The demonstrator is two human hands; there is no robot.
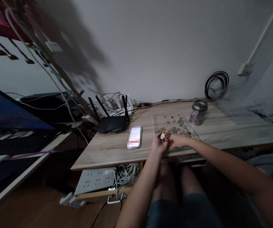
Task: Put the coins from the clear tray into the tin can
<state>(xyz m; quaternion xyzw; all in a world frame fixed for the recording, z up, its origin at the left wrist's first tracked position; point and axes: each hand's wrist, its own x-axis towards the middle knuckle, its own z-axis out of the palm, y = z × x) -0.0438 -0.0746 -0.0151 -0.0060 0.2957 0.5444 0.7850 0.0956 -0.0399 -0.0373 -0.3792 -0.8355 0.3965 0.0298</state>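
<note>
Coins are spread loosely over a clear plastic sheet that lies flat on the wooden counter, near its front edge. Both hands are brought together just at the near edge of that sheet. The left hand is closed around a small stack of coins, which is held upright between thumb and fingers, with a pale coin face showing on top. The right hand is placed just beside the left, with its fingertips curled toward the stack; whether a coin is pinched in it cannot be told, since the fingers are small and dim in the view. Both bare forearms are stretched forward from the bottom of the picture, and the knees of the seated person are seen below the counter edge.

Behind the scattered coins, to the right, a metal tin with a slotted lid is stood upright on the counter, apart from the sheet. A blurred white card is laid to the left of the hands. Farther left, a black router with 4 raised antennas is set near the wall, with white cables and adapters bunched behind it. A coil of black cable is hung against the wall at the back right. A white power strip is seen under the counter's front edge.
</note>
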